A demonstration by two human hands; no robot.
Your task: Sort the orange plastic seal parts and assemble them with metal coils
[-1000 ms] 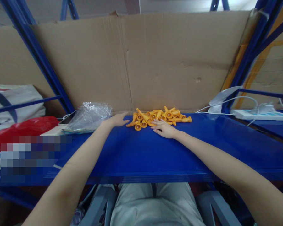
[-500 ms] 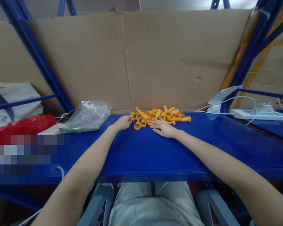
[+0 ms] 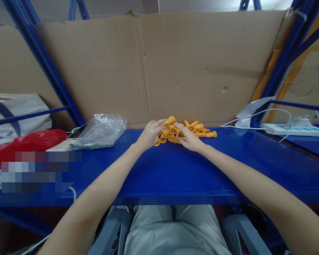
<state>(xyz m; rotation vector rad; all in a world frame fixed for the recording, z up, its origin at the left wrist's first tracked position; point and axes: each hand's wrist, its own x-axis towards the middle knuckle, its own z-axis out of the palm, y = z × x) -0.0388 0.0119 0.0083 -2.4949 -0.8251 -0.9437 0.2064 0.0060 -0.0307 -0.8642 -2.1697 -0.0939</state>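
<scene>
- The orange flared pieces [image 3: 200,126] lie in a loose heap at the middle of the frame, slightly right of centre, on the blue shelf [image 3: 175,170].
- The left hand [image 3: 149,135] is at the left end of the heap, palm down, its fingers bent and reaching over the pieces. One orange piece [image 3: 170,120] sits above the rest at its fingertips, wide end toward the upper right — whether the hand pinches it, I cannot tell.
- The right hand [image 3: 191,140] is at the front of the heap, fingers reaching among the pieces, thumb apart from them.
- A brown cardboard sheet [image 3: 196,67] stands behind the heap and fills most of the upper frame.
- At middle left, a clear plastic bag [image 3: 103,129] lies on the shelf, with a red bag [image 3: 37,140] farther left.
- At middle right are a white power strip [image 3: 295,129] and a white cable [image 3: 271,109].
- Lower left is partly pixelated — its contents cannot be made out.
</scene>
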